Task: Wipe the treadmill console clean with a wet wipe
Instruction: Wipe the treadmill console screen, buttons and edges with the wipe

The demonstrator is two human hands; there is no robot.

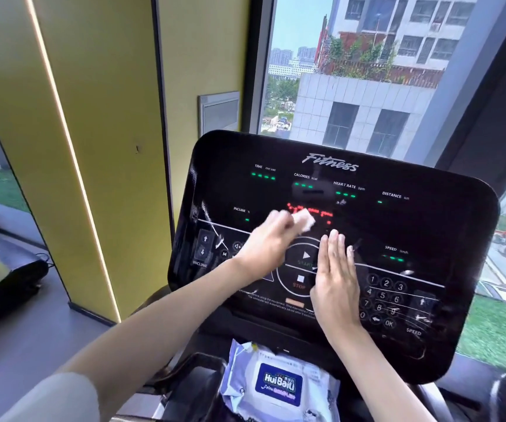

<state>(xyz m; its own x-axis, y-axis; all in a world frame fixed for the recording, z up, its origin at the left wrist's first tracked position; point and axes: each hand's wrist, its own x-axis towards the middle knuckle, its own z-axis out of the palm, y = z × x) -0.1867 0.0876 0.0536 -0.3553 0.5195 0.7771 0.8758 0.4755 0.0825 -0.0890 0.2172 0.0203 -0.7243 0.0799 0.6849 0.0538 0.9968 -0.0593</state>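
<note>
The black glossy treadmill console (413, 226) fills the middle of the view, tilted toward me, with lit green and red readouts and a number pad at the right. My left hand (263, 239) holds a small folded white wet wipe (305, 220) against the panel's centre, just above the round START/STOP ring; the hand is motion-blurred. My right hand (335, 278) lies flat with straight fingers on the console, right of the START and STOP buttons. White streaks show on the left and lower right of the panel.
A pack of wet wipes (279, 388) with a blue label lies in the tray below the console. A yellow pillar (99, 132) stands at the left and a large window (352, 71) behind. Another treadmill's deck (4, 269) is at far left.
</note>
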